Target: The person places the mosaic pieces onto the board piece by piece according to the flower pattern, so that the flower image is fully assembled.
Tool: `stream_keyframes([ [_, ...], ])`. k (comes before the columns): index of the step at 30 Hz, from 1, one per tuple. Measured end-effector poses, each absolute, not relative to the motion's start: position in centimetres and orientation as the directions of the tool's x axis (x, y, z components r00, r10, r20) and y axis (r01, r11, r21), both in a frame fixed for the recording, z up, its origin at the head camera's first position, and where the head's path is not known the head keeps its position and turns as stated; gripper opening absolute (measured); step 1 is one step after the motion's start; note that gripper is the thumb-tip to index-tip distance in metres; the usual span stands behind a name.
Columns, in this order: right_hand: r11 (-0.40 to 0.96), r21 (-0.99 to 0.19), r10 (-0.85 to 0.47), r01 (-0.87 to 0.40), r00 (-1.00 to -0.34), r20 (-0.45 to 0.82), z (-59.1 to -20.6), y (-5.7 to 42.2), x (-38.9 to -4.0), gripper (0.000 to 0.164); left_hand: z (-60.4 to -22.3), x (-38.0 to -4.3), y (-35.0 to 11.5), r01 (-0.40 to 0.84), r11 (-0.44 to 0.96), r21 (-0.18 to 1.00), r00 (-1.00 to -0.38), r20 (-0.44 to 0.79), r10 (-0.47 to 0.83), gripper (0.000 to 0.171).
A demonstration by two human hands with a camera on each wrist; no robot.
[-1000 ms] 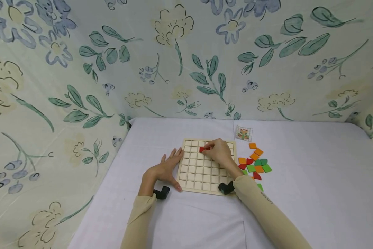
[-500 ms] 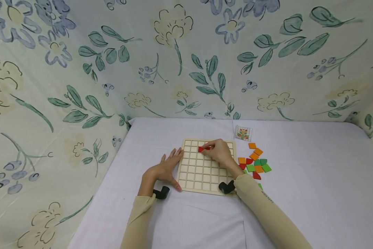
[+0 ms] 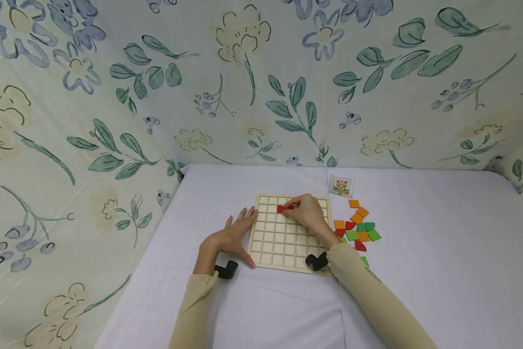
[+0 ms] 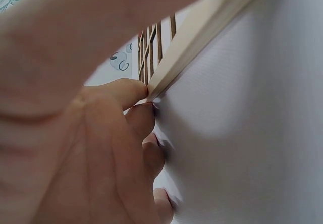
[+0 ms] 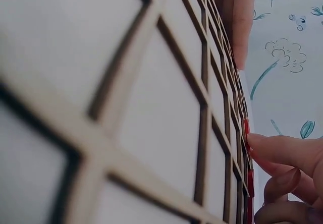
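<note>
Your left hand [image 3: 233, 236] spreads against the gridded wooden board [image 3: 274, 248] beneath your right hand [image 3: 307, 212], which pinches a red tile [image 3: 280, 209]. Left wrist view: your left hand touches the board's edge. Right wrist view: the tile meets your right hand.

Has slid a small, flat, red piece [image 3: 280, 209] slightly leftward along the far part of the square, pale wooden grid board [image 3: 279, 248] since a second ago, shifting the bare right hand [image 3: 307, 212] slightly the same way.

Long beige sleeves [image 3: 194, 308], small dark lettering [image 3: 373, 275] on the right one, stubby black bent pieces [image 3: 317, 262] at both wrists.
</note>
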State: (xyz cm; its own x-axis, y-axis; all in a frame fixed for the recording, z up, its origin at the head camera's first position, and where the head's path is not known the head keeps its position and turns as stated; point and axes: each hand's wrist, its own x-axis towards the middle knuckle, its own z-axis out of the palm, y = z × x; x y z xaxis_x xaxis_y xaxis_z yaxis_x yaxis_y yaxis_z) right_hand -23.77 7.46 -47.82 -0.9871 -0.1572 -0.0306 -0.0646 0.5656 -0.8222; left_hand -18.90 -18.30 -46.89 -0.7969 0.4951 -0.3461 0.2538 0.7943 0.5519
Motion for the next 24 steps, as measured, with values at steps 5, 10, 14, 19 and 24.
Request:
stream_keyframes([
  [5,0.542,-0.839,-0.152,-0.042,-0.987,-0.048,-47.4,8.5,-23.5,0.017,-46.9,-18.9,-18.3,0.254,0.795,0.551,-0.797,-0.347,0.495,0.151],
  [10,0.554,-0.832,-0.136,-0.027,-0.989,-0.058,-46.4,10.6,-23.0,0.021,-47.0,-18.9,-18.4,0.258,0.791,0.554,-0.796,-0.343,0.500,0.151],
  [14,0.578,-0.816,-0.115,-0.007,-0.991,-0.074,-45.7,13.0,-22.6,0.025,-47.0,-18.9,-18.4,0.259,0.791,0.554,-0.796,-0.342,0.500,0.150],
  [19,0.614,-0.789,-0.084,0.018,-0.993,-0.088,-45.1,16.1,-21.9,0.028,-47.0,-18.9,-18.3,0.260,0.793,0.551,-0.796,-0.342,0.499,0.150],
  [24,0.643,-0.766,-0.084,0.019,-0.992,-0.095,-45.1,18.9,-21.2,0.031,-46.9,-18.8,-18.3,0.260,0.792,0.553,-0.797,-0.340,0.499,0.150],
])
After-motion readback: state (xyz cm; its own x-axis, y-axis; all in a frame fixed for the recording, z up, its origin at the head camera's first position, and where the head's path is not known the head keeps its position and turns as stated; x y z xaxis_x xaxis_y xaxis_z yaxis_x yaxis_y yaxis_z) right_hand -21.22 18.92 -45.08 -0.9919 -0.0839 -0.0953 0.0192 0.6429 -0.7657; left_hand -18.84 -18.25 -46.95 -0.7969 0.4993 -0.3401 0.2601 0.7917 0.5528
